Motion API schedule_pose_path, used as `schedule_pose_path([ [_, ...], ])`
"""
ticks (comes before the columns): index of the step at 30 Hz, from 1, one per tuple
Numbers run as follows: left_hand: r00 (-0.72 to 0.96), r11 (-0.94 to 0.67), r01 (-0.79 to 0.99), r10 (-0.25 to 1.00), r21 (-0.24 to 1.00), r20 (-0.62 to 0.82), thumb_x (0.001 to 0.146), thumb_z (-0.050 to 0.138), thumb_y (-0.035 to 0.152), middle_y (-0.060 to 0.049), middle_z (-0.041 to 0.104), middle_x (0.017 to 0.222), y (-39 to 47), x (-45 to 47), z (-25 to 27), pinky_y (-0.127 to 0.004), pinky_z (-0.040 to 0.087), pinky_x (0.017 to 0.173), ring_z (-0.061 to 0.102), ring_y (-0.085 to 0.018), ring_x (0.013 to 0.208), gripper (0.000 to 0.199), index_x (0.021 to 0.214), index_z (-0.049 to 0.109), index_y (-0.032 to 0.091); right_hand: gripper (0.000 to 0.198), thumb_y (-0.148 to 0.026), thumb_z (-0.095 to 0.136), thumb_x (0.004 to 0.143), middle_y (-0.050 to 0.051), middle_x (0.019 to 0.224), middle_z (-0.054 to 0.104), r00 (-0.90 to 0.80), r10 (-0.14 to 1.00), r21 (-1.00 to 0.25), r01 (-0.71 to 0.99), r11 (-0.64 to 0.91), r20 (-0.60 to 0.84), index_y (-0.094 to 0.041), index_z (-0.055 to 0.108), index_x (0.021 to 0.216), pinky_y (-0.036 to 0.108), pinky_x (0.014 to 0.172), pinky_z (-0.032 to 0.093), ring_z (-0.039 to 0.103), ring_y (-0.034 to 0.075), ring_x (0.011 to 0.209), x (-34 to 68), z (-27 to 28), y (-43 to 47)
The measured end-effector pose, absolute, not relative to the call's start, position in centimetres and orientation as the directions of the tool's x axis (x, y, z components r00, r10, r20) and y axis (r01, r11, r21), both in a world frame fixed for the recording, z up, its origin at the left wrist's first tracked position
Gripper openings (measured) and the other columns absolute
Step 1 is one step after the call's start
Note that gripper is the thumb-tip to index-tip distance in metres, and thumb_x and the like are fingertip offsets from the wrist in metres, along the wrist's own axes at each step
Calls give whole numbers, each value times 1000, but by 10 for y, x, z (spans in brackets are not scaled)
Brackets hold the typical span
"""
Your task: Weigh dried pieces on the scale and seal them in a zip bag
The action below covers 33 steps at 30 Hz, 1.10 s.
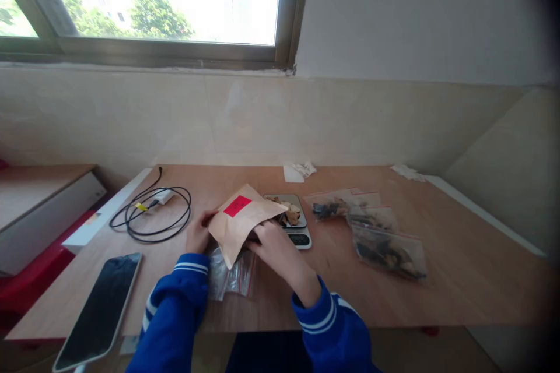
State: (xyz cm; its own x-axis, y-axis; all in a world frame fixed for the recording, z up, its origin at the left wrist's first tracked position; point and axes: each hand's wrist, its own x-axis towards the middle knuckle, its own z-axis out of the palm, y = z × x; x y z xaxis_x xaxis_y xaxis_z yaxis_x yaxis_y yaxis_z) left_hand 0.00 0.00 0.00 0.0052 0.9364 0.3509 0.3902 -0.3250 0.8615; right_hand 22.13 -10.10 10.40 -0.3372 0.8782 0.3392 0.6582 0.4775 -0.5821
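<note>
While the counter point(472, 280) spreads before you, you hold the paper bag point(231, 228) tilted, just left of the counter's middle. Your left hand point(200, 234) curls around the bag's left edge, fingers mostly hidden; your right hand point(270, 240) has its fingers inside the mouth, and whether they grip anything cannot be told. Just beside is the scale point(300, 239), bearing brown pieces point(293, 215).
</note>
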Motion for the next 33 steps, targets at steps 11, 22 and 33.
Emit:
schedule_pose_path([
  [11,-67,-277,518,930,809,362,68,57,23,-5,72,96,0,0,1,-34,49,84,65,-24,91,33,99,68,19,24,-32,56,86,6,100,66,44,830,-765,420,489,556,-22,63,106,31,81,50,61,18,89,267,110,-110],
  [22,-118,-244,548,924,800,363,68,58,34,-7,72,89,10,-7,-11,-32,49,77,66,-25,85,36,99,67,17,23,-21,49,86,10,101,66,75,859,-712,597,368,507,-18,65,102,39,87,43,57,23,97,273,35,-54],
  [33,-117,-240,547,926,802,358,67,58,34,-6,72,88,8,-6,-8,-32,49,76,65,-25,84,36,98,66,17,30,-32,52,87,10,104,58,185,813,-556,808,194,552,-24,65,113,42,87,34,50,25,98,278,28,-47],
])
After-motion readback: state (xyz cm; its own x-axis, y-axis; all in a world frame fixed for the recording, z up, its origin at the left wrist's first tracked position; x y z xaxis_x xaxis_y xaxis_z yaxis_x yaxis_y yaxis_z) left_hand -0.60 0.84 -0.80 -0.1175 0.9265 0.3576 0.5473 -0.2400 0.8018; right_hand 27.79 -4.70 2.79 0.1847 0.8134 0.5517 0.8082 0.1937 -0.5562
